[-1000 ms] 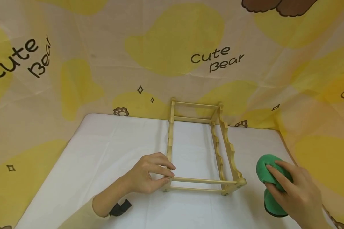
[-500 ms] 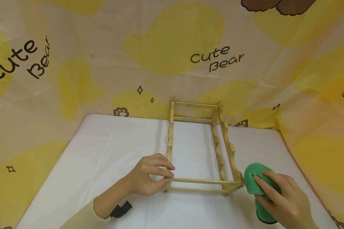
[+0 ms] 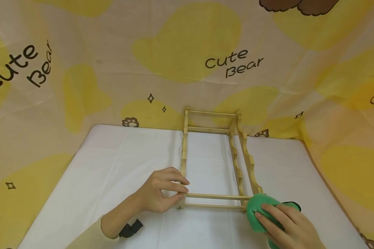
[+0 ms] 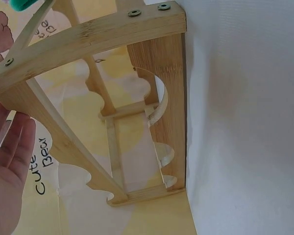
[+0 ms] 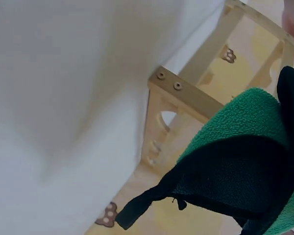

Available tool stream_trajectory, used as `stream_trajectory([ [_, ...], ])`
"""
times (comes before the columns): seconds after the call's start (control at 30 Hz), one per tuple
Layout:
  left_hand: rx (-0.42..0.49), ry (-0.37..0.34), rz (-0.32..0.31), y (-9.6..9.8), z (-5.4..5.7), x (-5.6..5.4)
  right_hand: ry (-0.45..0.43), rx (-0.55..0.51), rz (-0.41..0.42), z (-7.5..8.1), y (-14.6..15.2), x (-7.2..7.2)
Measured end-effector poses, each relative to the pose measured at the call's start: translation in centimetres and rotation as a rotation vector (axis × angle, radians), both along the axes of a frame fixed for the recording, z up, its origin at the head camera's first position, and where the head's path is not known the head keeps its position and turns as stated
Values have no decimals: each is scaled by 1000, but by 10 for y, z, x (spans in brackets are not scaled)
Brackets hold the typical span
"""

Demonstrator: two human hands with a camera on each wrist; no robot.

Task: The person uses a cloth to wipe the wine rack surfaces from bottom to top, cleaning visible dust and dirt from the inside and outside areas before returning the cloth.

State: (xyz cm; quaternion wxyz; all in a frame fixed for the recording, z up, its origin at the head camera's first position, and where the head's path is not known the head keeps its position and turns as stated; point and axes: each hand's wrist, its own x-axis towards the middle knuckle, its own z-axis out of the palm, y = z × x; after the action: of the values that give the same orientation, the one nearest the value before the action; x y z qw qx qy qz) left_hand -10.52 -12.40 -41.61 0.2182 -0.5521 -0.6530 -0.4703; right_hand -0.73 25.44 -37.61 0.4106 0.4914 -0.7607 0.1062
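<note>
A light wooden rack (image 3: pixel 216 196) with scalloped side rails, like a wine rack, stands on the white-covered table. My left hand (image 3: pixel 160 191) holds its near left corner, thumb and fingertips around the wood; the left wrist view shows the fingers (image 4: pixel 23 139) at the upper scalloped rail. In my right hand (image 3: pixel 290 223) is a fuzzy green terry cloth (image 3: pixel 260 204) with black edging, bunched under the fingers. It overlaps the rack's near right corner in the head view. The right wrist view shows the cloth's dark inner side and a loose black strip (image 5: pixel 142 203).
Yellow and beige fabric (image 3: pixel 187 45) printed with "Cute Bear" hangs behind and along both sides of the white table cover (image 3: pixel 137 162). The rack's far end stands close to the back fabric. A black strap (image 3: pixel 131 229) shows below the left wrist.
My right hand has moved left and toward me with the green cloth, from the right of the rack onto its near right corner. The left hand and rack have stayed put.
</note>
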Motion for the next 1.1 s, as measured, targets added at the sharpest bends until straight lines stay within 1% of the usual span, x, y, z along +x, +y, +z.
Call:
stream_trajectory([
  [0.1, 1, -5, -2, 0, 0, 0, -14, 70, -16, -10, 0, 3],
  [0.2, 2, -7, -2, -1, 0, 1, -52, 141, -29, -21, 2, 5],
  [0.37, 0, -7, 3, -1, -1, 1, -143, 230, -46, -35, 1, 7],
  [0.43, 1, -6, 1, -1, -1, 1, -176, 256, -46, -40, 1, 6],
  [0.57, 7, -1, 0, 0, 0, 1, -269, 334, -66, -48, 1, 4],
  [0.67, 7, 0, 2, -1, -1, 1, -304, 390, -72, -55, 1, 0],
  [0.73, 3, -2, 4, -1, -1, 1, -300, 425, -73, -58, 1, -3],
  [0.9, 0, -10, 4, -1, 0, 2, -253, 487, -53, -63, -2, -9],
  [1.0, 3, -11, 3, -1, 0, 2, -238, 489, -33, -66, -6, -11],
  [1.1, 6, -9, 3, -1, 1, 2, -229, 466, -10, -68, -12, -14],
])
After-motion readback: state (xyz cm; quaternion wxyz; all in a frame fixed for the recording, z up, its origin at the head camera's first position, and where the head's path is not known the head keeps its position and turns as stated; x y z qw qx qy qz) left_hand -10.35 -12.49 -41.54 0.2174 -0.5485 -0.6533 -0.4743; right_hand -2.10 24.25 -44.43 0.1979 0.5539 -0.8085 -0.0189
